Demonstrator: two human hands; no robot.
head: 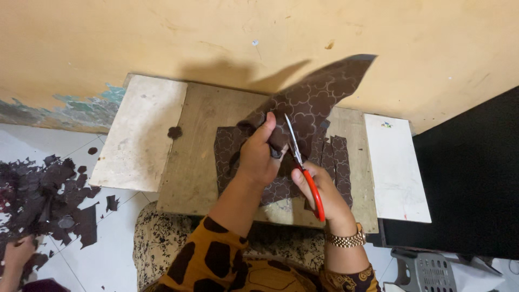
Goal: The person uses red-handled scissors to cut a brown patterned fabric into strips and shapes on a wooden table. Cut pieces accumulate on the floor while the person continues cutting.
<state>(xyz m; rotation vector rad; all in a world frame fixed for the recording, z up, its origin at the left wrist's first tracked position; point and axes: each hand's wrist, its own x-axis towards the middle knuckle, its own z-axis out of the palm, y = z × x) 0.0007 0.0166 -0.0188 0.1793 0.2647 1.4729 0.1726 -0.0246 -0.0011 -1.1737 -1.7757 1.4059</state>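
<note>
My left hand [258, 154] grips a piece of dark brown patterned fabric [319, 94] and lifts it off the low wooden table [200, 157]. In my right hand [319, 189] are red-handled scissors [304, 167], blades pointing up and cutting into the lifted fabric beside my left thumb. More brown patterned pieces [336, 157] lie flat on the table under my hands. A gold watch sits on my right wrist.
A small cut fabric shape [174, 132] lies on the table's left part. A heap of dark fabric scraps [46, 194] covers the white floor tiles at left, with another person's hand [19, 254] on it. A black panel [465, 178] stands at right, a grey plastic stool [427, 270] below it.
</note>
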